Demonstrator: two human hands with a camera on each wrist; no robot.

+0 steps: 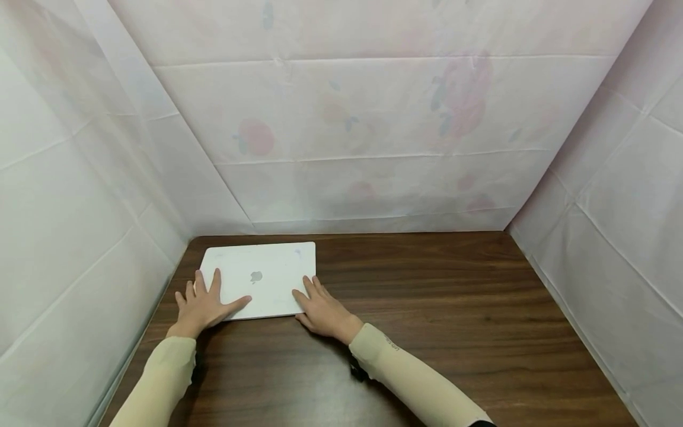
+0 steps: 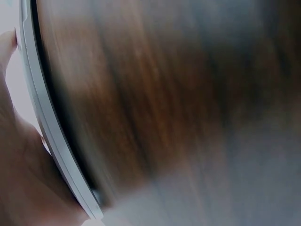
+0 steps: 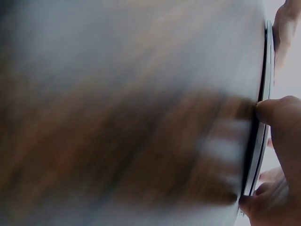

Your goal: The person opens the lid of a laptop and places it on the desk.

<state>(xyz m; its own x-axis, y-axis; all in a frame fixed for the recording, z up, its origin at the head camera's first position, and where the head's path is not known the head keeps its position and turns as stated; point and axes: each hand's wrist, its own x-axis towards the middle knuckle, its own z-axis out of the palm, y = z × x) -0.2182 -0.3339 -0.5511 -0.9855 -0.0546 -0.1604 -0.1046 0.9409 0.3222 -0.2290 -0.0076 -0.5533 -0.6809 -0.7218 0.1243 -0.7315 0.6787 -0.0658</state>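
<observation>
Resting at the far left corner of the table: a closed white laptop [image 1: 261,279], lid down and logo up, lying flat on the dark wood.
Left hand: the left hand [image 1: 205,305] lies palm-down on the laptop's near left corner, fingers [image 1: 215,281] straight and spread across the lid, thumb stretched toward the middle along the near edge; nothing is gripped.
Left wrist view: the laptop's thin silver edge [image 2: 51,136] runs down the frame just above the table [image 2: 178,113], with the palm beside it; the picture is blurred.
Right hand: the right hand [image 1: 322,311] sits at the laptop's near right corner, fingers [image 1: 310,287] laid out over the lid's edge, the heel of the hand on the table.
Right wrist view: the thumb tip [image 3: 268,110] touches the laptop's side edge [image 3: 263,136], fingers over the top; whether they pinch the lid or merely touch it cannot be told through the blur.
Sleeves: pale beige sleeves [image 1: 405,379] cover both forearms.
Table: brown wood grain [image 1: 453,308], bare surface stretching to the right.
Surround: white sheeting with faint fruit prints [image 1: 256,136] walls the table on three sides.
</observation>
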